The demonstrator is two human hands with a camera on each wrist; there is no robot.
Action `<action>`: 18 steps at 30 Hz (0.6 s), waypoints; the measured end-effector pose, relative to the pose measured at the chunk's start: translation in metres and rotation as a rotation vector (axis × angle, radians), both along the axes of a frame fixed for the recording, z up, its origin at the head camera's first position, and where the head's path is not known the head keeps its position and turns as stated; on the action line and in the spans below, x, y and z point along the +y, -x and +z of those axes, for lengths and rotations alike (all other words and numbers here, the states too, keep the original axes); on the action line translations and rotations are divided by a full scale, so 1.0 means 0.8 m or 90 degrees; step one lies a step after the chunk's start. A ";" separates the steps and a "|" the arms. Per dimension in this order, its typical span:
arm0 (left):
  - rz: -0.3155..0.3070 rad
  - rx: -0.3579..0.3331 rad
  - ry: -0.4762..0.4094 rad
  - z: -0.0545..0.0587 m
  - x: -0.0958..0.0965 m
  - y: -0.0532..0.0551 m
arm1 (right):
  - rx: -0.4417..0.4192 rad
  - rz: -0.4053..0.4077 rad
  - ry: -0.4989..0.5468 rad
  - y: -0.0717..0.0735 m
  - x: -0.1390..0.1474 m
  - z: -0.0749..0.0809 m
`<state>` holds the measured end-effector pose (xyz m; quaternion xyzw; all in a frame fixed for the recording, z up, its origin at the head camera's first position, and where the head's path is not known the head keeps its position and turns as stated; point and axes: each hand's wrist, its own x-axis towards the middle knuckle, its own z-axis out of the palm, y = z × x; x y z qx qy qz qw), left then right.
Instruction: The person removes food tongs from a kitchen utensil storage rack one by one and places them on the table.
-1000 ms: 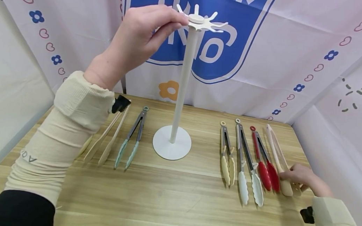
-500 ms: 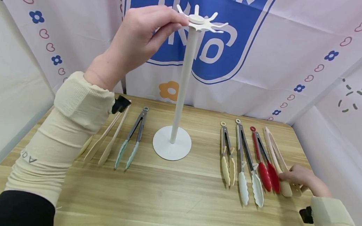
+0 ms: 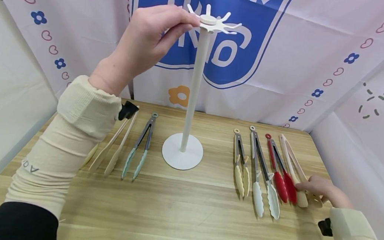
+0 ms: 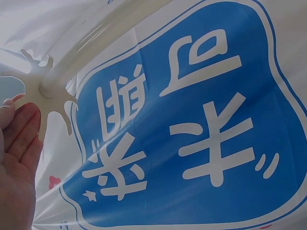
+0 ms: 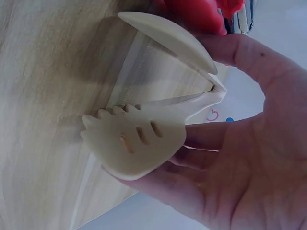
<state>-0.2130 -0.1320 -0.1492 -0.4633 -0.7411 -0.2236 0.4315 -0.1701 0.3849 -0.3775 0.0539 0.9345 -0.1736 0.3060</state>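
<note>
In the head view my left hand [image 3: 154, 32] pinches the edge of the hook ring [image 3: 220, 26] on top of a white upright stand [image 3: 196, 83]. The left wrist view shows the fingers on this hook ring [image 4: 41, 91] from below. At the far right my right hand [image 3: 317, 188] grips beige tongs [image 3: 288, 152] lying on the table. In the right wrist view, the thumb is on the solid spoon side and the other fingers are around the slotted, toothed side [image 5: 139, 139]. The two tong arms are spread apart.
Red tongs [image 3: 281, 185] lie just left of the beige pair, followed by white tongs [image 3: 258, 199] and pale yellow tongs [image 3: 238, 175]. Mint tongs [image 3: 141, 142] and pinkish-beige tongs [image 3: 117, 152] lie left of the stand's round base [image 3: 181, 162]. A printed cloth [image 3: 267, 99] hangs behind.
The beige tongs' hinge end has shifted slightly left and towards me, and their tips have spread a little wider in my right hand. My left hand stays on the hook ring.
</note>
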 end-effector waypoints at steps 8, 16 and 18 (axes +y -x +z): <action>0.003 0.015 0.015 0.000 -0.001 0.001 | -0.034 0.000 0.019 0.006 -0.004 0.003; 0.004 0.007 0.017 -0.003 -0.002 -0.001 | -0.050 0.022 0.020 0.008 -0.007 0.008; 0.006 0.003 0.014 -0.004 -0.002 -0.002 | -0.044 0.038 0.019 0.010 -0.008 0.010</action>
